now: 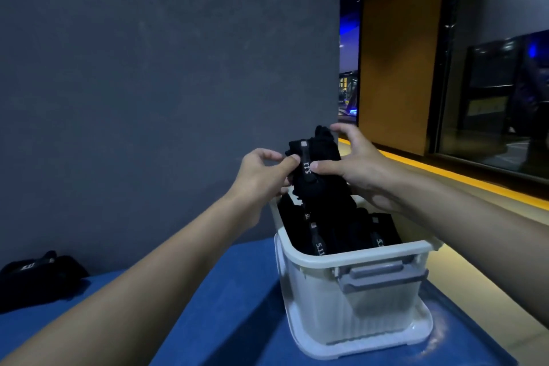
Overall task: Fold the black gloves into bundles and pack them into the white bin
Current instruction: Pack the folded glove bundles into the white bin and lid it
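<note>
Black bundle (322,187) in left hand (261,175) and right hand (356,169) grip, over glove-packed white bin (356,257).

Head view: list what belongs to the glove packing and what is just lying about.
Job: glove bundle in left hand and right hand; white bin; packed gloves inside it; loose gloves on the blue table.
Not the job: grey wall; yellow strip; glass pane.
</note>
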Available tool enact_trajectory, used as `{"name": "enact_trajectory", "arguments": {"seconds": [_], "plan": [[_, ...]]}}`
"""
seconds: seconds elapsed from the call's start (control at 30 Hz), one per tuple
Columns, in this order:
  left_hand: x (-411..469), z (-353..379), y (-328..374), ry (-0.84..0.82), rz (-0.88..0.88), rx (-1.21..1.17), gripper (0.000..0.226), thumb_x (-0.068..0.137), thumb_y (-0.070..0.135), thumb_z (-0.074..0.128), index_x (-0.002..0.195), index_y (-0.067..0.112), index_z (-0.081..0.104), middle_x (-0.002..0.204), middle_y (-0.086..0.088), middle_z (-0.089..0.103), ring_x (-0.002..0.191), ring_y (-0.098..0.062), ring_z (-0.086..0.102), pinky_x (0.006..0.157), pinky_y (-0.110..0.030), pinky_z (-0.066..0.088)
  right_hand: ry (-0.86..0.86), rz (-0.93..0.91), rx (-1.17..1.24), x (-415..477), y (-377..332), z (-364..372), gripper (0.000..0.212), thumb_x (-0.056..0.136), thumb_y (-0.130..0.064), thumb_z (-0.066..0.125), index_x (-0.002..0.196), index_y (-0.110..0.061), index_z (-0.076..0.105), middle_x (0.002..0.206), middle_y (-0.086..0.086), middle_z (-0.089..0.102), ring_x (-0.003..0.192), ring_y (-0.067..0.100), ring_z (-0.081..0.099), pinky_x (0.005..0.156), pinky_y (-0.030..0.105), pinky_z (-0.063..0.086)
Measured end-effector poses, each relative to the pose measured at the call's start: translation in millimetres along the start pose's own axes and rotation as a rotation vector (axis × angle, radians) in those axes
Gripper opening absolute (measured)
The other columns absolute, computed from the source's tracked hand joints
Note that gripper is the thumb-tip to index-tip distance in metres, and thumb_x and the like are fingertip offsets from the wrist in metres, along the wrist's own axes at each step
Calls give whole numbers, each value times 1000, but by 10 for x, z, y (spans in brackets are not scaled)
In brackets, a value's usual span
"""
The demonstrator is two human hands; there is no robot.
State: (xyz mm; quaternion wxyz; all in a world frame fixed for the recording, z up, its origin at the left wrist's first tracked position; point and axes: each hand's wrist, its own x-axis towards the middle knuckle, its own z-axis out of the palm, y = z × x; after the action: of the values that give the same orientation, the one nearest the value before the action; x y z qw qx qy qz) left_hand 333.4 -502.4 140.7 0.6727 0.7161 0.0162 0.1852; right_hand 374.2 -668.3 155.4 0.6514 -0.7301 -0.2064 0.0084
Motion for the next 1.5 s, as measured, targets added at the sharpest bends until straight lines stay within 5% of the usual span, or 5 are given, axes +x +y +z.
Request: {"name": "enact_trajectory", "arguments": {"seconds": [0.3, 0.43, 0.63, 0.9, 1.5], "plan": [[83, -380, -407, 24, 55, 340, 23, 91, 30, 70, 110, 21, 62, 103, 7, 68, 92, -3, 63, 68, -14, 43, -30, 218, -61, 354, 237, 226, 78, 76, -1, 78, 137, -29, 38, 113, 15, 60, 97, 35, 66, 82, 49, 58], [90, -396, -501, -26, 83, 346, 21, 90, 30, 72, 108, 23, 64, 105, 9, 70, 99, -1, 65, 73, -13, 49, -57, 152, -356, 345, 371, 250, 69, 80, -16, 77, 134, -26, 36, 110, 9, 59, 92, 26, 65, 67, 33, 55], [73, -367, -559, -97, 127, 400, 23, 81, 38, 71, 103, 31, 64, 115, -3, 64, 100, -15, 67, 91, -34, 56, -51, -63, -993, 340, 457, 284, 50, 87, -49, 62, 130, -35, 41, 121, -2, 59, 118, 24, 52, 97, 42, 33], [50, -367, -597, -81, 134, 461, 19, 90, 37, 69, 106, 26, 68, 120, 10, 55, 109, -6, 60, 97, -28, 51, -224, 4, -1055, 244, 402, 116, 65, 85, -69, 50, 142, -39, 40, 149, -4, 36, 142, 23, 24, 110, 49, 21], [-26, -397, -565, -126, 163, 484, 21, 93, 34, 65, 111, 25, 68, 120, 7, 52, 105, -8, 63, 92, -25, 52, -369, 89, -772, 275, 459, 52, 76, 83, -46, 71, 147, -22, 37, 132, -3, 55, 113, 13, 57, 100, 31, 46]]}}
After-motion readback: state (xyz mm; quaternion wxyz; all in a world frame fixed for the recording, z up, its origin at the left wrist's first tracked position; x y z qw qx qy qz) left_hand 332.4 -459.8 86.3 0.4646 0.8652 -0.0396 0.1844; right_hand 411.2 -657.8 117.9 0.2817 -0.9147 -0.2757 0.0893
